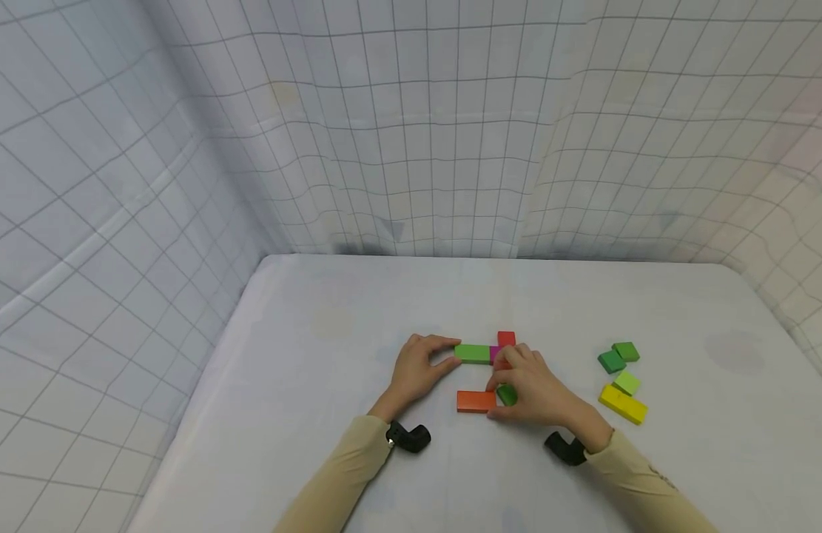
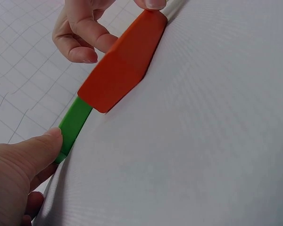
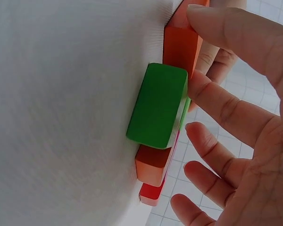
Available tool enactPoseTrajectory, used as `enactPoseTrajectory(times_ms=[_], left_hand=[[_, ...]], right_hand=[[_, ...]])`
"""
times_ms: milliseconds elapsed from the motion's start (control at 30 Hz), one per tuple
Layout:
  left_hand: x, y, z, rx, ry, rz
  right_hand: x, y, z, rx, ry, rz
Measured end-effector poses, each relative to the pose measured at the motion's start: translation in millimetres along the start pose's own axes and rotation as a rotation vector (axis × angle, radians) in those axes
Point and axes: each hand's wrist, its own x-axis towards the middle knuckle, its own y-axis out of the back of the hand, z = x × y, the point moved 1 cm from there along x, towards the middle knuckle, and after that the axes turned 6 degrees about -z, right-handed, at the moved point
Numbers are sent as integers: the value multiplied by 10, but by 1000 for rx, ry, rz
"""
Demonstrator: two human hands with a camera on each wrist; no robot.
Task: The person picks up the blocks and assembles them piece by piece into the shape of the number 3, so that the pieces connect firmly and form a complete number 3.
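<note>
Head view shows an orange block [image 1: 476,402] and a light green block [image 1: 473,354], both long, smooth and one colour all over. The orange one lies near the middle of the white table [image 1: 291,400], closer to the person, and the light green one lies farther off. The table top is pale, and behind it is a white cloth wall [image 1: 411,148] with thin grey lines that make squares. Both blocks lie flat, and their long sides run left to right. The light green block's right end meets a purple block [image 1: 494,355], with a red block [image 1: 507,338] close by. The orange block's right end is next to a dark green block [image 1: 507,394]. The left hand [image 1: 415,368] pinches the left end of the light green block, and the right hand [image 1: 533,392] pinches the right end of the orange block with thumb and finger
</note>
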Motion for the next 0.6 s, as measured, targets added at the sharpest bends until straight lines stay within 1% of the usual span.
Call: enactPoseTrajectory(times_ms=[600], left_hand=[[-14,13,24,0,2,0]], right_hand=[[-6,8,28,-3,-5,3]])
